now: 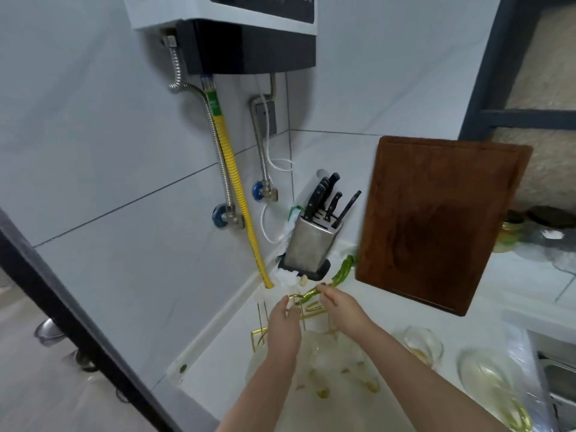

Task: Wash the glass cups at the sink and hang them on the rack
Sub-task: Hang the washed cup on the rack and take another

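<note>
Here, no readable writing. Left hand (282,325) and right hand (339,308) at gold rack (307,302) top, far-left on surface (389,310); grip state of both unclear. Blurred glass cups (422,344) near right, orientation indistinct.

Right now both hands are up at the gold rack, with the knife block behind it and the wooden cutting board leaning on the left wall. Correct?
Not quite. In the head view the cutting board leans on the right, not the left wall. The rest holds.

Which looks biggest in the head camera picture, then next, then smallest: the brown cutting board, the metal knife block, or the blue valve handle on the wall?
1. Cutting board, by far the largest.
2. Knife block, clearly smaller.
3. Blue valve handle, the smallest.
All three lie at a similar depth from the camera, so the order seems safe.
</note>
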`<state>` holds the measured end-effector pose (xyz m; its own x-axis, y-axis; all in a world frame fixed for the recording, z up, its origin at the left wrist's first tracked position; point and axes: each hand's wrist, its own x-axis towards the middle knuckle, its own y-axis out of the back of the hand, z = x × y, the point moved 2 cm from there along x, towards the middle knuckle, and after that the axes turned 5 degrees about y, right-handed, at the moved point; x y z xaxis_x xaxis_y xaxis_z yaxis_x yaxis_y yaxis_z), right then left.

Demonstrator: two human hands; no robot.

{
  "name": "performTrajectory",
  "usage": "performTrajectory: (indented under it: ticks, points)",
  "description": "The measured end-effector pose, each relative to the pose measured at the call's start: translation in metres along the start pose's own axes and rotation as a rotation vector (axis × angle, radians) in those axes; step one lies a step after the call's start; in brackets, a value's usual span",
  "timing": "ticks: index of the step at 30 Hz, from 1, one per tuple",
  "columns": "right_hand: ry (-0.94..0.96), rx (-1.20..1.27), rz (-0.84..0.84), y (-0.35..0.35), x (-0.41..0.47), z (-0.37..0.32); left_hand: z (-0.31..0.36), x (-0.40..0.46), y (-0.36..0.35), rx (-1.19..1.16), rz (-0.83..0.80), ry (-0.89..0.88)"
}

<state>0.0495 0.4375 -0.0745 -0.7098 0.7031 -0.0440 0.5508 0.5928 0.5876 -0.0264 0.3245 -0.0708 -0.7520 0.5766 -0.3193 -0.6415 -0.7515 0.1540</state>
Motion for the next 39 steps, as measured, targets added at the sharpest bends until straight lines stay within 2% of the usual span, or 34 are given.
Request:
performTrajectory:
  ticks: [9,16,26,30,32,36,39]
  points:
    - [0.020,-0.026,0.067,0.000,-0.008,0.004,-0.010,0.001,-0.005,0.040,-0.151,-0.056]
    - [0.019,0.008,0.118,-0.003,-0.032,0.010,-0.016,-0.004,-0.007,0.091,-0.203,-0.068]
    - [-0.030,0.331,0.175,-0.014,-0.071,0.020,-0.021,0.005,-0.010,0.139,-0.307,-0.139]
    - [-0.042,0.499,0.125,-0.027,-0.088,0.021,-0.025,0.012,-0.007,0.110,-0.376,-0.131]
    - [-0.043,0.436,0.152,-0.027,-0.092,0.025,-0.028,0.012,-0.008,0.154,-0.378,-0.132]
    - [-0.124,0.129,0.314,-0.014,-0.092,0.047,-0.035,0.007,-0.016,0.214,-0.298,-0.150]
    - [-0.206,0.098,0.232,-0.012,-0.089,0.062,-0.036,0.007,-0.017,0.221,-0.289,-0.150]
